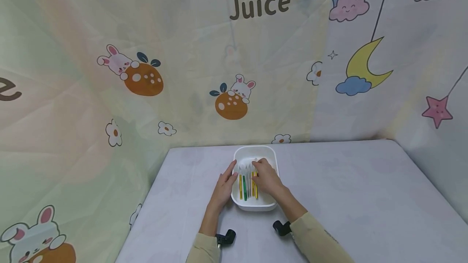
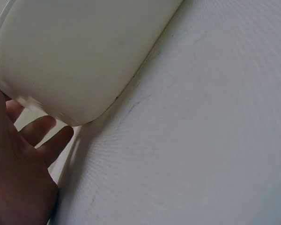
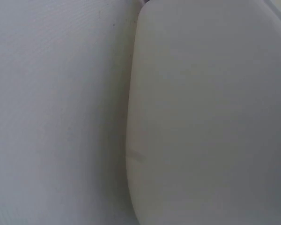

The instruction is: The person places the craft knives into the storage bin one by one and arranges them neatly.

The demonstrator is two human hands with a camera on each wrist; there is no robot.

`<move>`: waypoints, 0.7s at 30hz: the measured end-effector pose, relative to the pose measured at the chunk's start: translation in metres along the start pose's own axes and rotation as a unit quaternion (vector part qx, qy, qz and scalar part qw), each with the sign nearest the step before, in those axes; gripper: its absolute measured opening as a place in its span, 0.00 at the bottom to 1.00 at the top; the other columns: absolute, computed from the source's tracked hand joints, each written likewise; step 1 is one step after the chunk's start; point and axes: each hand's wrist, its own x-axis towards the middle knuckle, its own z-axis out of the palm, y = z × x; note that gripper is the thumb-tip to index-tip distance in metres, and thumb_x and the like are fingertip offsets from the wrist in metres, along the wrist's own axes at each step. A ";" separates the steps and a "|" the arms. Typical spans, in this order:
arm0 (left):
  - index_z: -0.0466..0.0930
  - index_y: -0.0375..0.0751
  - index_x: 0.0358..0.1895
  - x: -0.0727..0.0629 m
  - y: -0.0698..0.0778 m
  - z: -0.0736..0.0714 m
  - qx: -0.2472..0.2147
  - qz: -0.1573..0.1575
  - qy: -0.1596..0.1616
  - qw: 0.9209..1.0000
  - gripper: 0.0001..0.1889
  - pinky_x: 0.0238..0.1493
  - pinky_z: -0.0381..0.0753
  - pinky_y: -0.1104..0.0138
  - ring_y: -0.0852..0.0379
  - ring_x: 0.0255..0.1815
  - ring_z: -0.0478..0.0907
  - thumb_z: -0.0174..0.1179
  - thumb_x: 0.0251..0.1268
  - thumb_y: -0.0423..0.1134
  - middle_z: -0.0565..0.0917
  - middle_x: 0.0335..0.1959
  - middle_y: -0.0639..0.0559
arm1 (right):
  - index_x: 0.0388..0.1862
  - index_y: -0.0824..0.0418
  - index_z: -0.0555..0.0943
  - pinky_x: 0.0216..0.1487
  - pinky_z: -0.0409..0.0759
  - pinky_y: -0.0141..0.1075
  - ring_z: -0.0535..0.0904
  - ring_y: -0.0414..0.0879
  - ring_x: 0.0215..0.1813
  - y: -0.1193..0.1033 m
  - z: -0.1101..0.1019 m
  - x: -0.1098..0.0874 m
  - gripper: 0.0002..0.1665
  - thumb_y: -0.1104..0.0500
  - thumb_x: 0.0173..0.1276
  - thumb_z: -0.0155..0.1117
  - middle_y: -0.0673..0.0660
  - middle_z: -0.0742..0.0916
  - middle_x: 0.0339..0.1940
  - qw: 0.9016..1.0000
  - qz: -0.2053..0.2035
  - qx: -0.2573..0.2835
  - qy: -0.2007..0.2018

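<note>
A white tray (image 1: 254, 207) holds a row of slender sticks with yellow, green (image 1: 245, 190) and silver handles and pale upper ends. Against the tray's left side rests my left hand (image 1: 222, 188), its thumb and index finger at the rim. In the left wrist view, the other fingers (image 2: 56, 143) lie loosely along the outer wall. Over the right side of the tray, my right hand (image 1: 268, 178) pinches the rightmost yellow-handled stick (image 1: 256, 192) with bent fingers. The right wrist view has only the tray's outer wall (image 3: 206, 117) and the tabletop, so the right fingertips are hidden there.
The tray stands near the back edge of a white-covered table (image 1: 347, 198). Printed cloth walls (image 1: 197, 104) rise behind it and at both sides. A black wrist camera (image 1: 226, 237) sits at my left wrist, another (image 1: 282, 228) at my right.
</note>
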 end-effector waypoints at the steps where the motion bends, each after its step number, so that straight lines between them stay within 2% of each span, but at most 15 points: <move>1: 0.65 0.71 0.79 0.000 0.000 0.000 0.000 0.000 0.000 1.000 0.25 0.86 0.24 0.45 0.58 0.86 0.53 0.47 0.84 0.48 0.64 0.81 0.65 | 0.72 0.66 0.76 0.47 0.88 0.41 0.80 0.47 0.44 0.000 0.000 0.001 0.35 0.66 0.66 0.74 0.65 0.79 0.63 1.000 0.001 -0.007 -0.002; 7: 0.65 0.69 0.79 0.000 0.000 0.000 -0.001 0.006 0.001 1.000 0.25 0.85 0.24 0.44 0.56 0.86 0.54 0.47 0.84 0.47 0.64 0.81 0.62 | 0.71 0.66 0.77 0.52 0.88 0.45 0.81 0.49 0.47 0.000 0.002 0.003 0.34 0.67 0.65 0.74 0.64 0.81 0.61 1.000 0.004 -0.017 -0.019; 14: 0.65 0.68 0.79 0.001 0.000 0.001 0.001 0.005 0.002 1.000 0.25 0.86 0.24 0.45 0.56 0.86 0.54 0.47 0.84 0.48 0.65 0.81 0.63 | 0.71 0.65 0.78 0.53 0.88 0.46 0.82 0.50 0.48 0.000 0.004 0.003 0.34 0.67 0.65 0.74 0.64 0.82 0.61 0.999 0.008 -0.026 -0.031; 21: 0.66 0.68 0.78 0.000 0.001 0.000 0.000 0.008 0.002 1.000 0.25 0.86 0.24 0.44 0.55 0.86 0.55 0.48 0.84 0.47 0.65 0.81 0.62 | 0.72 0.65 0.77 0.57 0.87 0.47 0.82 0.50 0.51 0.001 0.006 0.004 0.34 0.65 0.66 0.74 0.64 0.82 0.62 0.998 0.010 -0.036 -0.041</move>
